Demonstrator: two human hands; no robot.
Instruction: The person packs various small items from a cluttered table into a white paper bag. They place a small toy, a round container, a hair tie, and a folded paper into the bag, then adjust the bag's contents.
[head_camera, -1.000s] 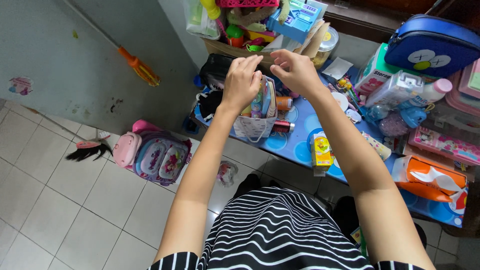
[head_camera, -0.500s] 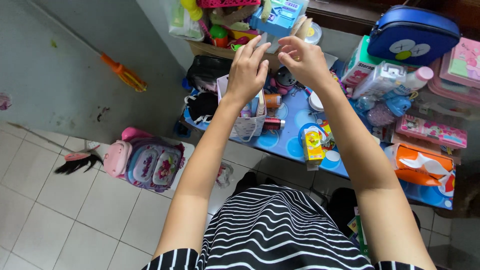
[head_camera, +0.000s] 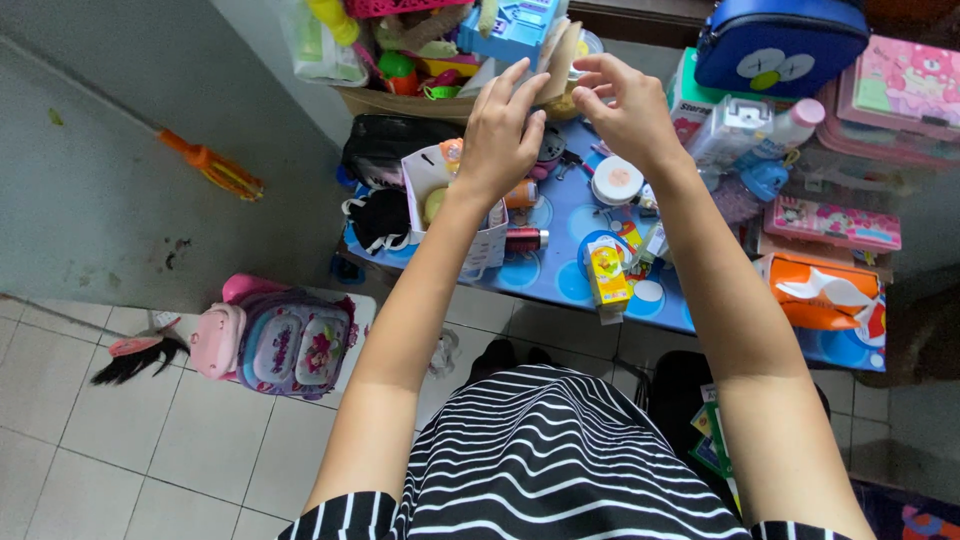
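I see the white paper bag (head_camera: 447, 205) standing open at the table's left near edge, packed with small colourful items. My left hand (head_camera: 500, 135) hovers just above it, fingers spread, holding nothing; my right hand (head_camera: 628, 105) is loosely curled, empty. Right: orange tissue pack (head_camera: 825, 298); centre: small yellow carton (head_camera: 607, 277).

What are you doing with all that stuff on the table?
A person in a striped top stands at a crowded blue table, both hands raised above it. The left hand hovers over a small white paper bag stuffed with little things, fingers spread and holding nothing. The right hand is lifted beside it with fingers curled; whether it pinches anything is unclear. Around them lie a yellow carton, an orange tissue pack and a blue case.
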